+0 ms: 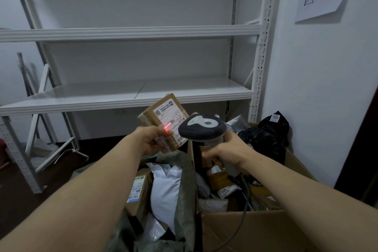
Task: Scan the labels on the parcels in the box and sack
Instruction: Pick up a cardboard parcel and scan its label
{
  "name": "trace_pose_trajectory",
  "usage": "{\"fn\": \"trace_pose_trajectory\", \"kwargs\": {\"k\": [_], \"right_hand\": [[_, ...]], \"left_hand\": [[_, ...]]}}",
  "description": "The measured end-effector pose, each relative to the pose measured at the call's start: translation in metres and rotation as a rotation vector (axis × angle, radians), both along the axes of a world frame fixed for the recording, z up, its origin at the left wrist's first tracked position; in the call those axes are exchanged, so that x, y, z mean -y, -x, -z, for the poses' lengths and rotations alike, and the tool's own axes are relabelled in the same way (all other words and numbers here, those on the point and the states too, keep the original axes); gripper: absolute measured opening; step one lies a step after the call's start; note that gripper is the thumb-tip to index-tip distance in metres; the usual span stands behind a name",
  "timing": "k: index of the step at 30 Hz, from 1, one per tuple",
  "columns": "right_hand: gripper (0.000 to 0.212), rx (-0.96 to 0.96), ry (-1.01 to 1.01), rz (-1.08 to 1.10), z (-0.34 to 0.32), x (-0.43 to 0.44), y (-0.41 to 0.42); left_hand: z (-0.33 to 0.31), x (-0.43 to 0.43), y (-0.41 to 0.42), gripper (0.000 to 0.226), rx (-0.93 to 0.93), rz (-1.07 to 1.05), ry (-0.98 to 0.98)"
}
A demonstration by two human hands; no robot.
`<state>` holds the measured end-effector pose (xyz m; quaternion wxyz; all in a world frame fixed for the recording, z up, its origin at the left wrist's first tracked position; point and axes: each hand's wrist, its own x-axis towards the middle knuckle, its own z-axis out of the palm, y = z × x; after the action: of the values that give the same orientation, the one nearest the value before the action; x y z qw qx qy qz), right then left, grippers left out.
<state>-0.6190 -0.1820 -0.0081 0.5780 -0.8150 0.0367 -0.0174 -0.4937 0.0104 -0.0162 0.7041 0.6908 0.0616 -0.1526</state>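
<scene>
The lower shelf of the white rack carries nothing along its front edge, and open air lies between that edge and the raised hands; dark floor shows to the left of the sack, while the box stands close against the right-hand wall; the left hand holds a small brown parcel up above the sack's mouth, fingers curled round its lower edge and thumb on its face; a red line from the scanner falls on the near corner of its white label; the right hand is wrapped tight round the scanner's handle, above the box's left wall, with the cable trailing down into the box; the sack holds a white poly bag and a labelled brown carton; the box holds mixed parcels, with a black bag at its far right corner.
</scene>
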Motion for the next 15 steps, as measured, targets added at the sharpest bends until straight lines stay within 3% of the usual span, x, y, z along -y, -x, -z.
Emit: {"fn": "trace_pose_trajectory", "kwargs": {"k": [15], "right_hand": [[0.013, 0.002, -0.069, -0.001, 0.0092, -0.0004, -0.0082]], "left_hand": [[0.0054, -0.0045, -0.0021, 0.036, -0.025, 0.002, 0.004]]}}
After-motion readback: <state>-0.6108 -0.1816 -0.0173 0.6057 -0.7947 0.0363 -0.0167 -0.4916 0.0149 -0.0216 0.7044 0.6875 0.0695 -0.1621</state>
